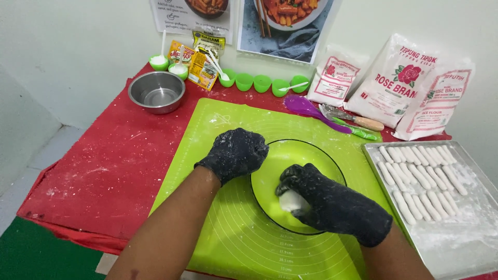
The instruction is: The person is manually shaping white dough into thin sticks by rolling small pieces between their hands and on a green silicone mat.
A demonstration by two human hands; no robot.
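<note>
Nearest me, my right hand (332, 205), black-gloved and floury, is curled around a white dough lump (292, 201) over the glass plate (270, 181) on the green mat (228, 238). Left hand (234, 153) sits fisted beside the plate rim, holding nothing that I can see, though the palm is hidden. Right of that, metal tray (467, 243) with rolled dough sticks (420, 179). Farther back: steel bowl (156, 91), purple spatula (311, 111), flour bags (394, 83).

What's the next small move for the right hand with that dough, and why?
Probably roll the white dough lump under the right hand into a stick on the green mat: it is still a lump, while the tray holds finished sticks.
</note>
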